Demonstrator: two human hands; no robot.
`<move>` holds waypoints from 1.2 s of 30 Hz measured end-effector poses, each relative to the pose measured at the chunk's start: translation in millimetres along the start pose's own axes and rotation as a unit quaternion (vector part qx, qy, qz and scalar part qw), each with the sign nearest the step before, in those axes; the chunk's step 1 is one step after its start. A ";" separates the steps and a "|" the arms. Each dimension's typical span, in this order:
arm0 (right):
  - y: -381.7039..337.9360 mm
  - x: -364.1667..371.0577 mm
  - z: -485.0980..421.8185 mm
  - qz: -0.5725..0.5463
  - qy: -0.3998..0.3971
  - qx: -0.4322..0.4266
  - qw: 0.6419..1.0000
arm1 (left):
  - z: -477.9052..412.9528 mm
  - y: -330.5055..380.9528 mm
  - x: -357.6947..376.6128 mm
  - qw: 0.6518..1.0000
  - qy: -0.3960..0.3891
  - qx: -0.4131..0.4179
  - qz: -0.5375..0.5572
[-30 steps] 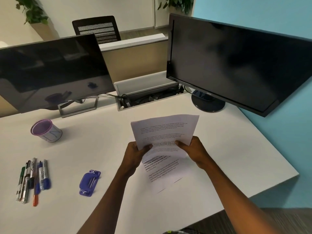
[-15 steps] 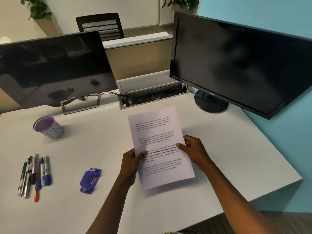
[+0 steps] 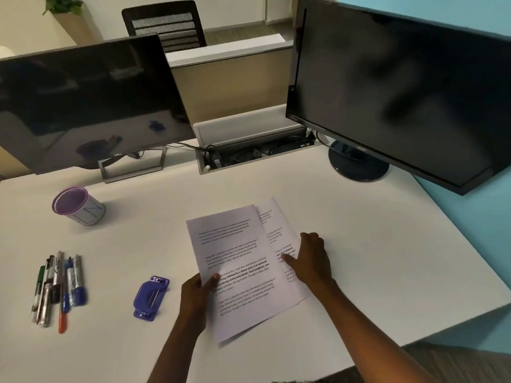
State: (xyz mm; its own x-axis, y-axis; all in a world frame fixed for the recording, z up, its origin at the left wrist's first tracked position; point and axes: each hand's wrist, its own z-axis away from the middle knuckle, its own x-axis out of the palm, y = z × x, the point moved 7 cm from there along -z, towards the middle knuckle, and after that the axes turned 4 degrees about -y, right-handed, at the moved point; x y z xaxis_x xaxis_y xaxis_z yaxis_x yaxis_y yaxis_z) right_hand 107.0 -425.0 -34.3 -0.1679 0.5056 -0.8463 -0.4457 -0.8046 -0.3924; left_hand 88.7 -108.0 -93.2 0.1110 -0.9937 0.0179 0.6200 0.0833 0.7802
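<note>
Desk [image 3: 359, 258] white and wide; two printed sheets lay mid-desk before you, top sheet [image 3: 235, 250] overlapping lower sheet [image 3: 276, 228], askew. Your left hand [image 3: 197, 291] pinched the top sheet's near-left edge, thumb above, fingers under. Your right hand [image 3: 311, 258] rested on the lower sheet, fingers loosely together, gripping nothing. Paper judged light, limp, slick sheet-on-sheet, easily creased: square both, then pinch one shared edge. Small blue desk tool [image 3: 150, 297] sat left.
</note>
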 end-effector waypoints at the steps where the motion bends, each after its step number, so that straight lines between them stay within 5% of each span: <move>1: -5.2 3.0 1.4 0.024 0.004 0.002 1.000 | -0.1 -0.8 -0.9 1.000 0.000 -0.002 -0.004; 14: -12.9 0.4 -2.3 0.018 0.008 0.056 0.998 | -2.6 -1.6 -0.6 1.000 0.008 -0.007 -0.013; 21: -6.6 -2.3 -4.3 -0.157 0.005 0.069 0.985 | 0.5 -3.3 0.2 1.000 0.008 -0.007 -0.004; 36: -18.6 -138.4 4.0 -0.139 0.214 -0.028 0.966 | -4.4 17.6 32.1 0.999 -0.030 0.015 -0.003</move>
State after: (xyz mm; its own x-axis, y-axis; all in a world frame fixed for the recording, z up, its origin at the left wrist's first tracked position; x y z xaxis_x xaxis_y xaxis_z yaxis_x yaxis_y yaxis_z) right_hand 135.1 -478.7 91.6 0.3370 0.5394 -0.7717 -0.3714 -0.6770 -0.6354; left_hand 106.6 -138.1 -81.6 0.0596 -0.9970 0.0494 0.5976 0.0753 0.7983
